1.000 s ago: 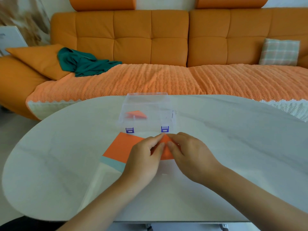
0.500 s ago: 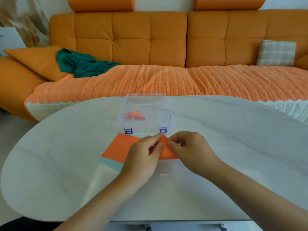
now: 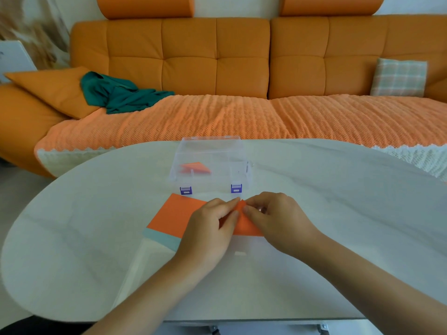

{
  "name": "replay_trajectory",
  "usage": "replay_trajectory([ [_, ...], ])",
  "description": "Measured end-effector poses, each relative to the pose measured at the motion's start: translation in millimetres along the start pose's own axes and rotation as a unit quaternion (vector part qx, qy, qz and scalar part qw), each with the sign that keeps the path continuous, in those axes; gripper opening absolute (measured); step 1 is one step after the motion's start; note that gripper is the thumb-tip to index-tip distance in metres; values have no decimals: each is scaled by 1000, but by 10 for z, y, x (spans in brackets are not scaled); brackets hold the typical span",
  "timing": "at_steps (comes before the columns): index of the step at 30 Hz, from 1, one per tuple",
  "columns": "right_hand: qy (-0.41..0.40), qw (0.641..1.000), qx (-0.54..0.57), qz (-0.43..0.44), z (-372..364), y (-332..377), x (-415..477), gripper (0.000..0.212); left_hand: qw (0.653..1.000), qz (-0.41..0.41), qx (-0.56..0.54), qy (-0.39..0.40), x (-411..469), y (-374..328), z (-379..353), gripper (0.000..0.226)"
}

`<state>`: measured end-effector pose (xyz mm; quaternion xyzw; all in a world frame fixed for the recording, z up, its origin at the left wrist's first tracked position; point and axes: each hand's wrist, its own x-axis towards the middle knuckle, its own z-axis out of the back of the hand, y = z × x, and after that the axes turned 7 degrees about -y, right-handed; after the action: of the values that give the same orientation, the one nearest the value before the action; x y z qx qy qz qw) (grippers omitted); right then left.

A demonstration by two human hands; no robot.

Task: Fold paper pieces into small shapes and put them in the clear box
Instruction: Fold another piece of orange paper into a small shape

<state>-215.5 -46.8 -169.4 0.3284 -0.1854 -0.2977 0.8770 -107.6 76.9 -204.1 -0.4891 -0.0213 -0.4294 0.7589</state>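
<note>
— What takes up most of the view?
— An orange sofa, with a pale oval desk in front of it.
— On the desk?
— The clear box, and an orange sheet lying flat just before it.
— And the hands?
— The left hand and right hand meet near the box. The fingers of both pinch an orange paper piece.
— Anything inside the box?
— One folded shape, on the left.

An orange tufted sofa fills the far side of the room, its seat draped in a ribbed orange throw. A green garment, an orange pillow and a plaid cushion lie on it, behind a pale oval surface.
</note>
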Motion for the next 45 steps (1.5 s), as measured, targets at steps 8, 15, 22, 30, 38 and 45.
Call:
replay_trajectory([
  [8, 24, 998, -5, -57, 31, -15, 117, 16, 999, 15, 43, 31, 8, -24, 18, 25],
  [15, 70, 991, -70, -86, -15, -78, 169, 20, 989, -59, 124, 58, 40, -8, 231, 24],
  [22, 43, 984, -170, -41, -86, -9, 117, 29, 960, -136, 122, 213, 4, 41, 285, 33],
  [30, -54, 943, -306, 120, -91, -31, 70, 25, 951, -142, 152, 228, 14, 56, 261, 40],
  [38, 37, 946, -294, 130, -18, -57, 48, 26, 937, -163, 202, 234, -22, -36, 262, 57],
  [45, 39, 956, -276, 96, -43, -70, 40, 26, 915, -236, 255, 204, -182, -117, 260, 50],
])
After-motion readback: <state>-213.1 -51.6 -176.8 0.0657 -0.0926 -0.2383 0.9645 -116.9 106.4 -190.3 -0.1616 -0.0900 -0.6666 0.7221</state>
